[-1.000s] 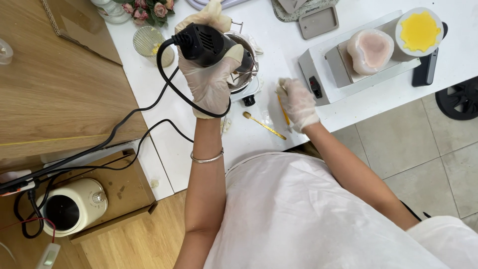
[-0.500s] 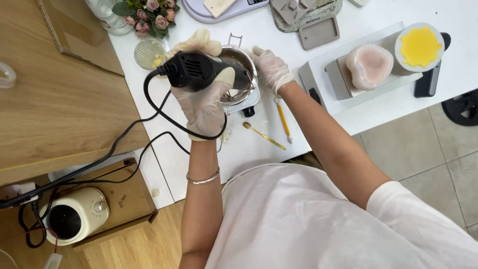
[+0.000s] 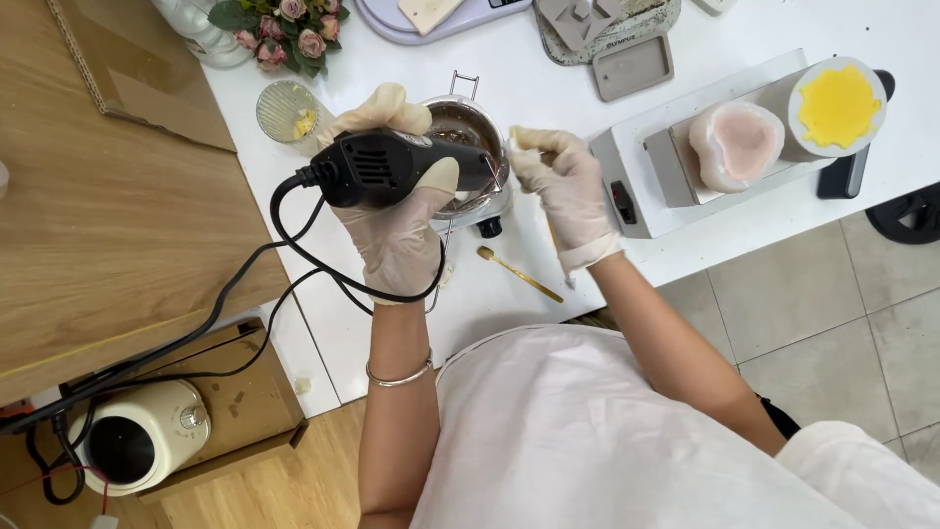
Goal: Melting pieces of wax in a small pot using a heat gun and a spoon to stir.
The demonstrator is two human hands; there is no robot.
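- Black plastic, corded and shaped like a small heat gun, the black hand-held power tool (image 3: 406, 168) sits in the gloved left hand (image 3: 397, 220), whose fingers are wrapped fully round its body; its nozzle points right, over the round steel melting pot (image 3: 468, 132) on a small white hotplate (image 3: 487, 204).
- Since a second ago the tool has tipped from nose-down to nearly level, and the hand has dropped a little towards the person.
- The gloved right hand (image 3: 566, 186) has shifted most: a second ago it lay by the thin yellow stick (image 3: 554, 238) on the white table (image 3: 509, 284); half a second ago it touched the pot's far rim; now it is drawn back beside the nozzle tip, fingertips pinched together. Whether they pinch something small I cannot tell.
- My reading: work now centres on the nozzle rather than the pot.
- The gold spoon (image 3: 519, 273) lies untouched near the table edge; a pink geode-shaped mould (image 3: 736, 145) and a yellow-filled round mould (image 3: 838, 93) rest on the grey block, well apart.
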